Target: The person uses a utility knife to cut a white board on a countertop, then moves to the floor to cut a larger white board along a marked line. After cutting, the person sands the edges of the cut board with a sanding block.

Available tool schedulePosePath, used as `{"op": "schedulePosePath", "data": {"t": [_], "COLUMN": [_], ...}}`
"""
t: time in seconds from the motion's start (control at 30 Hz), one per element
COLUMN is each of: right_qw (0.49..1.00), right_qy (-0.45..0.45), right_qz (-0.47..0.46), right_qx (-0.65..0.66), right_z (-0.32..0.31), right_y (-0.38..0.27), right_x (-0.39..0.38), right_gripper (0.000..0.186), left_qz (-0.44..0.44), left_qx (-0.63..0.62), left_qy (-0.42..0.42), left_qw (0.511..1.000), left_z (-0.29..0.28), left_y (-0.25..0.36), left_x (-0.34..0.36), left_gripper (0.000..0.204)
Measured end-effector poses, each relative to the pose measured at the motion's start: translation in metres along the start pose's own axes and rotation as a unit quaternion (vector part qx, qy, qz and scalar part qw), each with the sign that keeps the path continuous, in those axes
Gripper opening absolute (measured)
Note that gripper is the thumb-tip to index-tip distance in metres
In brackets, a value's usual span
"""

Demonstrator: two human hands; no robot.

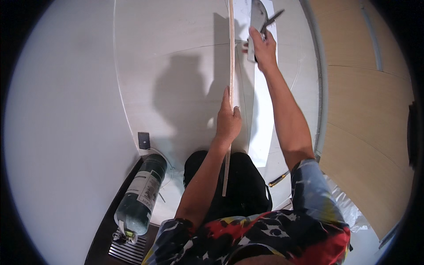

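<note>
My left hand (229,123) is closed around a long thin wooden strip (232,62), thumb on one side and fingers on the other. The strip runs from the top edge of the picture down past my wrist to above my dark trousers. Farther up and to the right, my right hand (264,51) grips a grey hand tool (257,17) with a curved body and a dark bar sticking out at an angle; its exact kind does not show. Beneath that hand and tool lies a long white sheet (263,128).
A dark green gas cylinder (143,190) lies at the lower left, near a dark square plate (144,140). A yellow-and-black utility knife (278,179) rests right of my legs. Light wooden panelling (357,97) fills the right side, with crumpled clear plastic (349,207) below.
</note>
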State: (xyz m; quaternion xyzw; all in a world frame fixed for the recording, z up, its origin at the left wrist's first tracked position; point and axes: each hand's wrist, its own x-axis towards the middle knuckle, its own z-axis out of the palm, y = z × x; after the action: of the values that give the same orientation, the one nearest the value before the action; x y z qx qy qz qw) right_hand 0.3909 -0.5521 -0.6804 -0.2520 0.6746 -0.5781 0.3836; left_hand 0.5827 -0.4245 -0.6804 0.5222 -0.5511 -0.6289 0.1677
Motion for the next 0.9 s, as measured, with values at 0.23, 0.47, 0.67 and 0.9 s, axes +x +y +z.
{"op": "schedulePosePath", "data": {"t": [0.23, 0.47, 0.67, 0.9], "right_qw": [0.925, 0.884, 0.884, 0.938], "right_qy": [0.037, 0.078, 0.099, 0.057], "right_qz": [-0.112, -0.159, -0.131, -0.078], "right_qx": [-0.361, -0.433, -0.438, -0.334], "right_z": [0.034, 0.035, 0.011, 0.008], "right_y": [-0.032, -0.055, -0.046, -0.021], "right_x": [0.099, 0.149, 0.137, -0.030], "right_gripper": [0.068, 0.058, 0.060, 0.056], "left_qz": [-0.025, 0.058, 0.092, 0.134], "left_qx": [0.055, 0.049, 0.075, 0.093], "left_qy": [0.010, 0.056, 0.082, 0.123], "left_qw": [0.998, 0.996, 0.990, 0.979], "left_z": [0.014, 0.045, 0.058, 0.053], "left_y": [0.010, 0.005, 0.005, -0.007], "left_x": [-0.009, -0.010, -0.011, -0.010], "left_gripper": [0.071, 0.068, 0.066, 0.063]}}
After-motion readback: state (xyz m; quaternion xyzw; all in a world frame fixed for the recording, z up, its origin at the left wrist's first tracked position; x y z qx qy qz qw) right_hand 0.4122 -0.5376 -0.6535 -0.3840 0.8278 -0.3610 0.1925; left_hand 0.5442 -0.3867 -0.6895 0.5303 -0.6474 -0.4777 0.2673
